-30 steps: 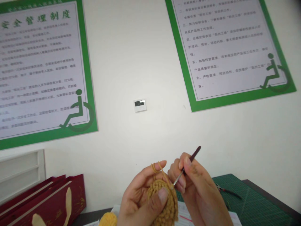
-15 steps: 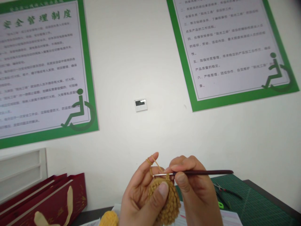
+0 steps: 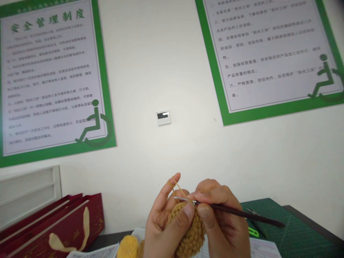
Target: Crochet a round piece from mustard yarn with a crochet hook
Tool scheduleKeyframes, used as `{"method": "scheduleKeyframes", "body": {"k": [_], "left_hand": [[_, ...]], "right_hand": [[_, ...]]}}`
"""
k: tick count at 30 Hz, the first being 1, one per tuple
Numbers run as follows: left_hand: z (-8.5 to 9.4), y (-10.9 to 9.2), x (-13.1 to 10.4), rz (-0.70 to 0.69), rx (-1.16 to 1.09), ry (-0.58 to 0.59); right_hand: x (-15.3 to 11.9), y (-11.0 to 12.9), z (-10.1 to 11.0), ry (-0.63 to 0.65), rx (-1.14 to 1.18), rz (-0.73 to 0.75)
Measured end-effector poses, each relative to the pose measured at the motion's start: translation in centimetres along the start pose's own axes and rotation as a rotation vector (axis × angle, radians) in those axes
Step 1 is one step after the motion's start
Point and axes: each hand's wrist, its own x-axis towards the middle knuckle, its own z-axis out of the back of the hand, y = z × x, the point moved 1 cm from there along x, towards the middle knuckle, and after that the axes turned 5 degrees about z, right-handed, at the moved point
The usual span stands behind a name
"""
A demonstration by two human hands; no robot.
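Note:
My left hand pinches a rounded, mustard-brown crocheted piece between thumb and fingers. A strand of the same yarn is wound round its raised index finger and runs down to the piece's top edge. In my right hand is a crochet hook with a dark handle and a silver tip. The tip lies at the top edge of the piece, close beside the left thumb, and points left. Whether the hook sits inside a stitch is too small to tell.
A yellow yarn ball and printed papers lie left of my hands. Dark red gift bags stand farther left. On the right, a green cutting mat carries pliers and a bright green tool. Posters hang on the wall.
The hook has tilted, its handle end dropping down to the right. My right fingers have come nearer the left thumb. The view has shifted slightly.

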Motion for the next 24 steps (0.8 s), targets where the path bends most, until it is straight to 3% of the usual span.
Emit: {"method": "scheduleKeyframes", "body": {"k": [3,7,18,24], "left_hand": [[0.1,-0.1,0.0,0.001,0.030,0.016],[0.5,0.0,0.2,0.008,0.037,0.067],[1.2,0.2,1.2,0.099,0.015,0.312],[1.0,-0.1,1.0,0.168,0.011,0.425]], "right_hand": [[0.0,0.0,-0.2,-0.050,0.079,-0.077],[0.3,-0.1,0.1,-0.014,0.124,-0.144],[0.9,0.6,0.9,-0.006,0.278,-0.439],[1.2,1.6,1.1,-0.061,0.315,-0.500]]}}
